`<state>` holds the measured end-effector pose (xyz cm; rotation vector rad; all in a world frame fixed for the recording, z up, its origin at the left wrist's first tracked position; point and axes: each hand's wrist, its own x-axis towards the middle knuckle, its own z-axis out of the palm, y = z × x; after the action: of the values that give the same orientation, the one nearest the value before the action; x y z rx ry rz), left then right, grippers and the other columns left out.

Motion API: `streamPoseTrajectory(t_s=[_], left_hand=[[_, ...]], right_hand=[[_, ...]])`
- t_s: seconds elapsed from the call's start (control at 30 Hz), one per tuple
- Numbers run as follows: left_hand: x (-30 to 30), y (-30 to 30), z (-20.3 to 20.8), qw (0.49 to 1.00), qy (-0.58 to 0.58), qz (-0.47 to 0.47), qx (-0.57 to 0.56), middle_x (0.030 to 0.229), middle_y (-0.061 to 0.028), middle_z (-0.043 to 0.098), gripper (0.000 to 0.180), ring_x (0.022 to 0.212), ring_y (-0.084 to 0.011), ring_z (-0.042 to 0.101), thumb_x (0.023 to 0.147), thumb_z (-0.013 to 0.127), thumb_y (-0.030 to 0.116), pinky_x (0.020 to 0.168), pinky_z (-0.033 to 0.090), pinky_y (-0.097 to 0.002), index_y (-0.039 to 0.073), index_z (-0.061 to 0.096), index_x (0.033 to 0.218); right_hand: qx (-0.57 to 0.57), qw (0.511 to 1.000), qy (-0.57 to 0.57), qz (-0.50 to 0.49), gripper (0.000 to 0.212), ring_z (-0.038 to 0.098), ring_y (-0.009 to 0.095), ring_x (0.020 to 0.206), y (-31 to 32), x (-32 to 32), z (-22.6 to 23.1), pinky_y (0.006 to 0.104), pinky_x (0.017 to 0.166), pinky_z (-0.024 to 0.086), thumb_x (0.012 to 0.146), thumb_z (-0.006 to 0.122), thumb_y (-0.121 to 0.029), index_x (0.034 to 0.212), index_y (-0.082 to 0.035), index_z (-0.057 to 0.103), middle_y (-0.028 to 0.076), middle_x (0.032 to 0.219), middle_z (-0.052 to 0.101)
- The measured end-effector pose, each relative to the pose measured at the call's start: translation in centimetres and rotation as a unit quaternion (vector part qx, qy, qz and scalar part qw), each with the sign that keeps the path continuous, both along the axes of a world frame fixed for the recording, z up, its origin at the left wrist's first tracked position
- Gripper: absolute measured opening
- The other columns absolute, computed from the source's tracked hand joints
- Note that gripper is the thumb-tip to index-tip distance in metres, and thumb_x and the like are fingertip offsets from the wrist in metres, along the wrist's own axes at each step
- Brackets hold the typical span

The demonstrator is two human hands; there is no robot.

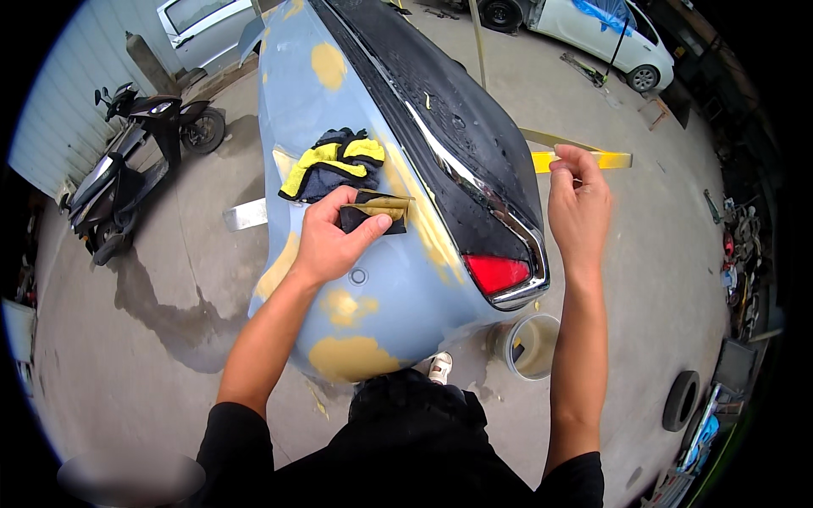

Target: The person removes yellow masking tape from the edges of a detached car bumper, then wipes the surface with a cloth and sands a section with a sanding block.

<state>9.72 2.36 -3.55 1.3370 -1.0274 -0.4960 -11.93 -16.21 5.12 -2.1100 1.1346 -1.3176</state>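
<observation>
That car bumper [406,267] seems propped on a yellow bar [605,160], likely for a comfortable height. A bucket [553,327] stands low beside it, perhaps for easy reach. The cloth [326,165] lies bunched on top, handily close. The right hand [580,201] is raised and curled; I can't tell whether it pinches anything. The left hand [332,245] pinches folded sandpaper [385,206] over the bumper, beside the cloth, layers gaping.

This looks like a car body repair workshop: a blue-grey bumper [415,296] bears tan filler patches [349,359]; toward the concrete floor's [652,254] far right corner stands a white car [622,44] with blue sheeting [603,10]; a loose tyre [680,400] lies by its right edge.
</observation>
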Motion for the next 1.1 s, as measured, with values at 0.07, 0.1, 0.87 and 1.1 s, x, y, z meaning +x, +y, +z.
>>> streamPoseTrajectory(t_s=[0.07,0.1,0.87,1.1], left_hand=[[0.2,-0.2,-0.4,1.0,-0.016,0.0,0.008,0.081,0.0031,0.063,0.023,0.073,-0.0028,0.052,0.084,0.08,0.017,0.062,0.044,-0.0211,0.002,0.065,0.091],[0.1,-0.1,-0.2,1.0,-0.012,-0.001,0.006,0.081,0.0031,0.063,0.023,0.073,-0.0027,0.052,0.084,0.08,0.017,0.063,0.044,-0.0212,0.002,0.064,0.091],[0.1,0.1,-0.9,1.0,-0.013,0.011,-0.009,0.072,0.002,0.062,0.026,0.066,-0.0048,0.049,0.081,0.082,0.02,0.06,0.045,-0.0251,0.003,0.063,0.086],[0.3,0.1,-0.6,0.999,-0.039,0.018,-0.008,0.076,-0.0042,0.063,0.029,0.067,-0.0103,0.054,0.08,0.083,0.024,0.062,0.046,-0.0283,0.003,0.064,0.087]], right_hand=[[0.165,0.979,0.11,0.055,0.024,0.064,0.022,0.063,1.1,0.5,0.0,0.0352,0.064,0.05,0.089,0.065,-0.022,0.093,0.002,0.071,0.011,0.067,0.067],[0.181,0.966,0.141,0.118,0.024,0.067,0.027,0.066,1.7,1.2,-0.5,0.0366,0.067,0.051,0.089,0.067,-0.023,0.092,0.0,0.072,0.014,0.072,0.069],[0.047,0.939,0.313,0.135,0.018,0.07,0.04,0.086,1.8,13.4,0.5,0.0459,0.081,0.056,0.078,0.063,-0.014,0.086,-0.003,0.074,0.023,0.091,0.072],[0.132,0.919,0.353,0.118,0.025,0.069,0.043,0.091,1.1,15.8,0.3,0.0471,0.084,0.056,0.079,0.063,-0.015,0.091,0.005,0.073,0.029,0.093,0.07]])
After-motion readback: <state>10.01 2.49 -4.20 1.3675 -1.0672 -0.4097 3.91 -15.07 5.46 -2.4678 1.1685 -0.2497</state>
